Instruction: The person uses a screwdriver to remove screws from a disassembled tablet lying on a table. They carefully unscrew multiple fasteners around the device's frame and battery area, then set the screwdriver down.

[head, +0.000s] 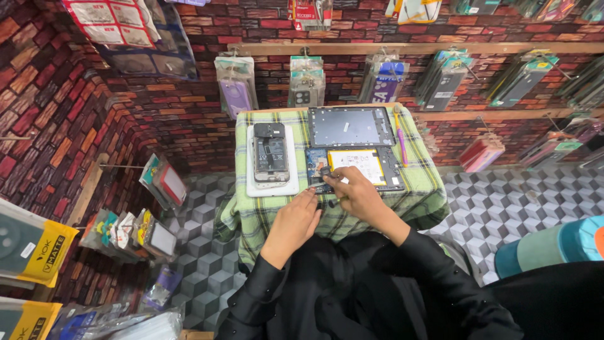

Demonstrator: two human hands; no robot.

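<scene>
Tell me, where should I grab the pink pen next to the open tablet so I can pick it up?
Probably pinch the pink pen around its middle, coming from above and from its right side. It lies flat on the green checked cloth, its left side close against the opened tablet, so the right side looks freer.

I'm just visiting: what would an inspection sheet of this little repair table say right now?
Surface: small table under a green plaid cloth.
Job's things: opened tablet with pale battery showing; its dark panel lies behind it.
Clutter: opened phone on a white tray; pink pen at the right.
Hands: right hand rests fingertips on the tablet's lower left corner; left hand at the table's front edge, empty as far as visible.
Cables: nothing seen.
Surroundings: brick-pattern wall with hanging phone cases; cube-pattern floor.
</scene>
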